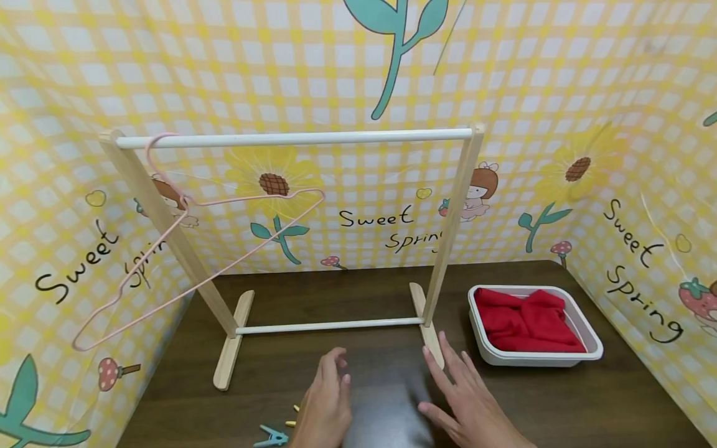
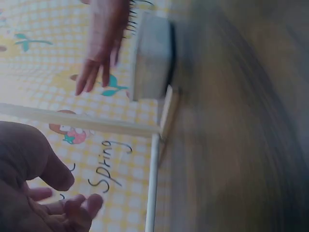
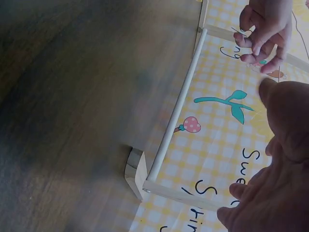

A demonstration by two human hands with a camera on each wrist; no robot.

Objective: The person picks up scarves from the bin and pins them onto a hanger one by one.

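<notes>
**Free hands in front of the rack, red cloth off its right side**

Both hands are released and hold nothing. The right hand (image 1: pixel 467 404), its fingers spread, hangs in front of the right end of the rack (image 1: pixel 302 139), fingertips near the right foot (image 1: pixel 432 345); the wrist views suggest it is in the air. The left hand (image 1: pixel 327 398) is loosely bent, in front of the lower bar (image 1: pixel 330 326).

The relation that matters most seems to be that between the right hand and the red cloth (image 1: pixel 526 320). The cloth lies bunched in a white tub (image 1: pixel 538 359) on the desk (image 1: pixel 336 298), just beside the rack's right foot, so the right hand is clearly the nearer. The tub's long side runs roughly along the rack's bars.

A pink hanger (image 1: pixel 185 201) hooks over the left end of the rack's top bar, slanting out past the left post. A blue clip (image 1: pixel 272 436) and something yellow (image 1: pixel 291 424), partly hidden, lie in front of the rack beside the left hand.
</notes>
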